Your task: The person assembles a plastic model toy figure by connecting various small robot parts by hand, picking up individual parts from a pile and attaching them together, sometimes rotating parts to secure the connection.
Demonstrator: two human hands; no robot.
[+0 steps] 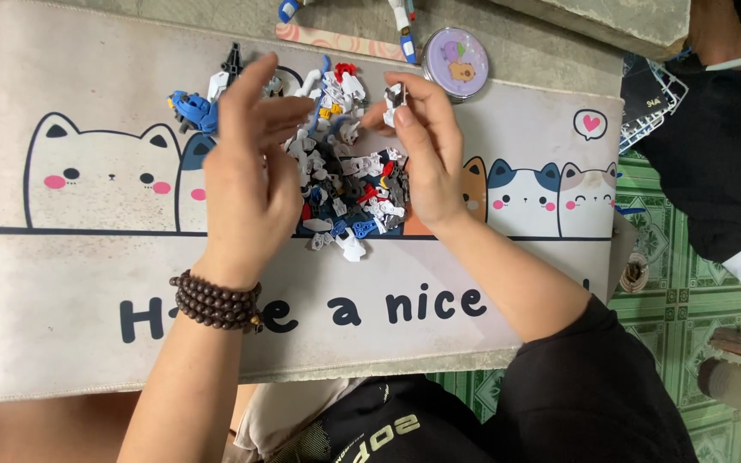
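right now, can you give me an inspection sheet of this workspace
surface: pale fabric desk mat printed with cartoon cats, lying flat.
job's things: heap of small white, grey, blue and red plastic model parts on the mat; small white and grey plastic piece in the right grip.
clutter: blue plastic part beside the left hand; round lilac tin above the mat.
grips: left hand, fingers spread, hovers over the heap, wearing a dark beaded bracelet; right hand pinches the small piece.
cables: nothing seen.
surroundings: green patterned floor; another person in dark clothes at the right.
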